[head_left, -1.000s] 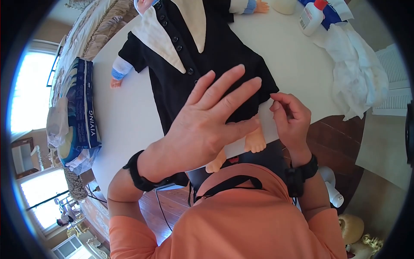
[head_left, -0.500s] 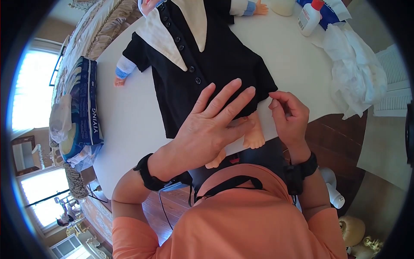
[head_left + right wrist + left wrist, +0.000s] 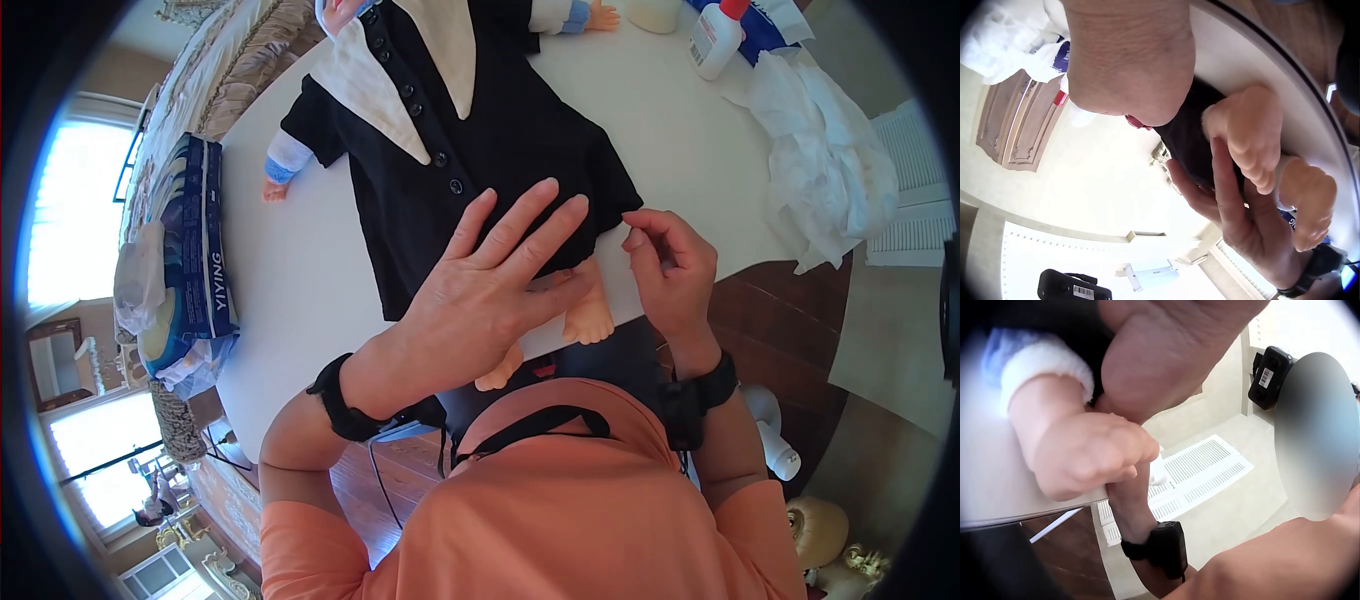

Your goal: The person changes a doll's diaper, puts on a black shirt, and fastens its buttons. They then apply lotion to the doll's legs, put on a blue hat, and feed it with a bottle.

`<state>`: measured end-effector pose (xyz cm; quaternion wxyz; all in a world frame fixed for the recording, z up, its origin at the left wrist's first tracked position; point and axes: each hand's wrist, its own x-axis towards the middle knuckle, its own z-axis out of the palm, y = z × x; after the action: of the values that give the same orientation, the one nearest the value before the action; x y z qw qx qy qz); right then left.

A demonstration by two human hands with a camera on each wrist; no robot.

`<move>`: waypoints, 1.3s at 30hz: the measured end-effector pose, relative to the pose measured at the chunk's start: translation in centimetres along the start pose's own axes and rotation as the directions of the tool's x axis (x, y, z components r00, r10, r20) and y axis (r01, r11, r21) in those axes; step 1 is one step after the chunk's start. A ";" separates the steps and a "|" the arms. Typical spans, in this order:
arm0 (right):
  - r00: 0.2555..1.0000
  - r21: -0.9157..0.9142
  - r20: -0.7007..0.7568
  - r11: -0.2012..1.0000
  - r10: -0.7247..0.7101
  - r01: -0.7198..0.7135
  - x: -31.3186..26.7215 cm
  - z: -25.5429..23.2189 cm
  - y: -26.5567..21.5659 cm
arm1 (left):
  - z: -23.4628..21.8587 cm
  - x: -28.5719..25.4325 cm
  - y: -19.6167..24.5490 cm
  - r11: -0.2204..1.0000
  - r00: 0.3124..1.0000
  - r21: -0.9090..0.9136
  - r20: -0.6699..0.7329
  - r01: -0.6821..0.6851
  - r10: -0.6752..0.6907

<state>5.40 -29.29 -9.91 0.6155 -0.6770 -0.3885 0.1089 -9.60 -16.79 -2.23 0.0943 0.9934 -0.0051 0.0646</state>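
Note:
A doll in a black garment (image 3: 540,130) with a long pale collar lies on its back on a white table. My left hand (image 3: 475,305) is spread, palm down, over the garment's lower front, with its thumb across the doll's leg near one foot (image 3: 588,318). The other foot (image 3: 500,370) shows below that hand. At the hem's right corner, my right hand (image 3: 678,280) pinches the black cloth between thumb and index finger; its grip is hidden in the right wrist view. The left wrist view shows a foot (image 3: 1088,450) beside a fluffy blue-and-white cuff (image 3: 1047,362).
A blue package (image 3: 195,240) marked YIYING stands at the table's left edge. At the right lie crumpled white sheets (image 3: 825,160), with a red-capped white bottle (image 3: 716,42) and a blue packet (image 3: 765,35) behind them. The table's near edge adjoins the person's orange shirt (image 3: 590,490).
Compared with a second ago, my left hand is slightly lower and further right, uncovering a lower button. My right hand stays at the hem corner. The view has shifted slightly.

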 end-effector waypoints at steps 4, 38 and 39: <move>1.000 0.001 0.003 1.000 0.005 -0.005 -0.1 0.0 0.2 | -1.3 0.0 -0.2 0.996 0.998 -0.074 -0.048 0.045 -0.048; 0.999 -0.055 0.041 0.998 0.010 -0.008 0.1 -0.2 -0.2 | -5.4 8.0 -25.2 0.793 0.654 0.168 -0.676 0.586 -0.340; 0.999 -0.054 0.046 0.999 0.008 -0.006 0.1 -0.2 -0.2 | -5.4 8.0 -25.3 0.756 0.678 0.235 -0.648 0.610 -0.345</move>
<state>5.52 -29.33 -9.62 0.5877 -0.6919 -0.4029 0.1161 -1.78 9.13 -0.66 -0.1183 0.8859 0.3050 0.3288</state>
